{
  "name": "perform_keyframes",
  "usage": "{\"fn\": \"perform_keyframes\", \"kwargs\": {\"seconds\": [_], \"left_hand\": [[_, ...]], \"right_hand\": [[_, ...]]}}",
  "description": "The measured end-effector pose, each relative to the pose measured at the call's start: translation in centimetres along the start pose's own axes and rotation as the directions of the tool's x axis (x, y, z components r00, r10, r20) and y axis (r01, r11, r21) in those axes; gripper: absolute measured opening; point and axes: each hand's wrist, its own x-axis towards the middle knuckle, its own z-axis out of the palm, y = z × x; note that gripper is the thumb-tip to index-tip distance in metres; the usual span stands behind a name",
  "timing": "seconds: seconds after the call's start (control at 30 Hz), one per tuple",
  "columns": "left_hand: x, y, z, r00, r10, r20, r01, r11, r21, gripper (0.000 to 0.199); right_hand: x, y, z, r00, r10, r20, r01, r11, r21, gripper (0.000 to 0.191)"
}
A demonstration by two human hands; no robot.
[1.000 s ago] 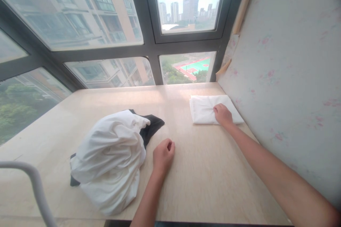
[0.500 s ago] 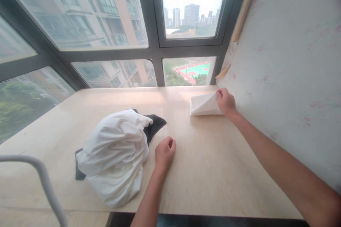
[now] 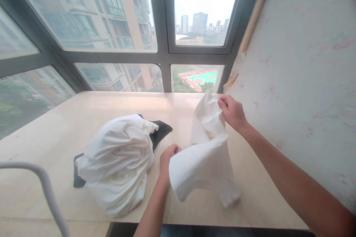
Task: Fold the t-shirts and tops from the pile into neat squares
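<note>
My right hand (image 3: 233, 113) pinches the upper edge of a white cloth (image 3: 203, 163), closed on it near the wall. The cloth hangs partly unfolded, with creases and a curved lower edge above the table. Beside it, my left hand (image 3: 168, 157) rests low on the table with its fingers curled, nothing visible in them; the cloth passes close in front of part of its wrist. To its left lies a crumpled white fabric heap (image 3: 116, 163). Black fabric (image 3: 161, 132) sticks out from under the heap at the right and the lower left.
A pale wooden tabletop (image 3: 111, 100) reaches to grey-framed windows (image 3: 116, 57). The flower-patterned wall (image 3: 300, 63) borders it on the right. A grey curved tube (image 3: 46, 187) stands at the lower left, near the front edge.
The white cloth, earlier folded flat at the back right, is now lifted and opened out toward me. My right hand has shifted slightly left with it; my left hand has barely moved.
</note>
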Motion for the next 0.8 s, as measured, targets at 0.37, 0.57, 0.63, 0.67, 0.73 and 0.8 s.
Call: {"fn": "perform_keyframes", "kwargs": {"seconds": [0.37,0.57,0.63,0.67,0.73,0.8], "left_hand": [[0.0,0.3,-0.4,0.998,0.067,-0.021,-0.069,0.996,-0.065,0.022],[-0.1,0.0,-0.3,0.994,0.06,-0.086,-0.07,0.991,-0.117,0.019],[-0.1,-0.1,-0.5,0.991,0.069,-0.116,-0.086,0.986,-0.146,0.023],[-0.2,-0.1,-0.6,0.988,0.072,-0.136,-0.094,0.982,-0.162,0.026],[-0.6,-0.1,-0.9,0.981,0.084,-0.175,-0.118,0.974,-0.192,0.031],[-1.4,0.2,-1.1,0.975,0.113,-0.193,-0.154,0.964,-0.215,0.038]], "right_hand": [[-8.1,-6.4,0.2,0.929,-0.057,0.367,-0.084,0.93,0.357,0.024],[-11.4,-0.3,0.1,0.814,0.08,0.575,-0.347,0.861,0.371,0.039],[-12.0,3.7,0.3,0.831,0.326,0.451,-0.449,0.872,0.196,0.037],[-12.6,5.6,0.5,0.812,0.41,0.416,-0.482,0.872,0.082,0.036],[-14.1,8.7,1.2,0.779,0.482,0.4,-0.485,0.869,-0.102,0.034],[-15.5,10.7,1.9,0.782,0.493,0.383,-0.464,0.869,-0.172,0.032]]}}
